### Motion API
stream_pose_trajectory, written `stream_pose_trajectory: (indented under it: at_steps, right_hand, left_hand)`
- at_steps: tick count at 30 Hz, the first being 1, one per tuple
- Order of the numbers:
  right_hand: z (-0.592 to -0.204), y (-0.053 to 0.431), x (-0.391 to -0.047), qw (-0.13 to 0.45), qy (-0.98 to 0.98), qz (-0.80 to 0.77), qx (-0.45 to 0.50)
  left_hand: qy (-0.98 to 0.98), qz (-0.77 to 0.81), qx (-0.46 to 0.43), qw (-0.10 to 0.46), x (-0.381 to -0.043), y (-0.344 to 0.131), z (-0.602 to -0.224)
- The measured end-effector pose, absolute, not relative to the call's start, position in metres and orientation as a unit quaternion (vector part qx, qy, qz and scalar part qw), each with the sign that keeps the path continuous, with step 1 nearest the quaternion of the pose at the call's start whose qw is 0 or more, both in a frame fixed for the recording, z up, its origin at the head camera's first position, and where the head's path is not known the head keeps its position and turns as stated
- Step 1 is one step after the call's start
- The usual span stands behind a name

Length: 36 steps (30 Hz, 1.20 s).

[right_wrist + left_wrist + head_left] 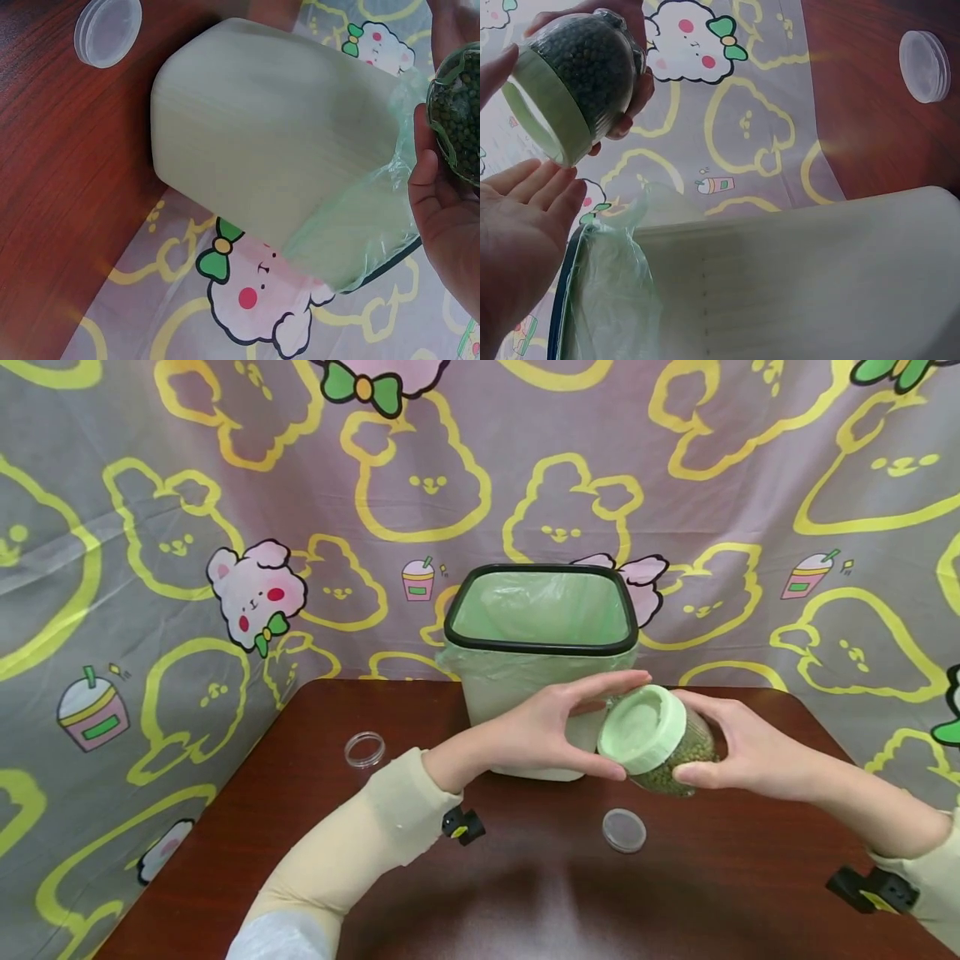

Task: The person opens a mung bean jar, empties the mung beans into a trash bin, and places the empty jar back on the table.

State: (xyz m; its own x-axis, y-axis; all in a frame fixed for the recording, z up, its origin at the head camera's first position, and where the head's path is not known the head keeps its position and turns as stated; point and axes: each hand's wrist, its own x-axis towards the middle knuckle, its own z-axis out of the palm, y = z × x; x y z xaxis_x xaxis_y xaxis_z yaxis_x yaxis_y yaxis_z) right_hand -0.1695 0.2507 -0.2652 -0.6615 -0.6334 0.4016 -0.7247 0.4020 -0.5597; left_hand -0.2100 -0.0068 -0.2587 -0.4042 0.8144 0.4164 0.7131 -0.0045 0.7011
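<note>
A clear jar [693, 747] of small green beans is held tilted above the table, with its pale green lid [637, 731] facing left. My right hand [742, 747] grips the jar's body, thumb in front and fingers behind; the right wrist view shows the jar's base [457, 112] in that hand. My left hand [547, 727] spans the lid, thumb at its lower edge and outstretched fingertips at its upper edge. In the left wrist view the palm [517, 240] faces the lid, with the fingertips right at its rim.
A pale bin [517, 693] with a black rim and green liner bag stands behind the hands. One round clear lid [624, 831] lies on the brown table [480, 877] in front of the bin, and a clear ring-like piece [365, 749] lies left. A patterned curtain [450, 485] hangs behind.
</note>
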Motion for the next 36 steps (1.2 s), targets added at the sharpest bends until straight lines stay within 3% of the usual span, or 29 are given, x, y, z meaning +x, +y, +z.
stream_pose_trajectory:
  at_steps: [7,14,18,31,36]
  right_hand:
    - [-0.265,0.25,-0.169,0.073,-0.845,0.352,0.395]
    - [-0.265,0.251,-0.168,0.074,-0.855,0.348,0.378]
    - [-0.266,0.252,-0.168,0.072,-0.854,0.353,0.375]
    - [-0.267,0.254,-0.168,0.067,-0.848,0.363,0.38]
    - [-0.267,0.252,-0.168,0.056,-0.844,0.37,0.384]
  left_hand:
    - [0.71,0.458,0.533,0.044,-0.207,-0.006,-0.258]
    - [0.733,0.41,0.539,-0.058,-0.203,-0.003,-0.263]
    - [0.752,0.367,0.54,-0.087,-0.202,-0.002,-0.264]
    - [0.733,0.382,0.562,0.018,-0.209,-0.008,-0.253]
    - [0.726,0.389,0.567,0.026,-0.209,-0.008,-0.253]
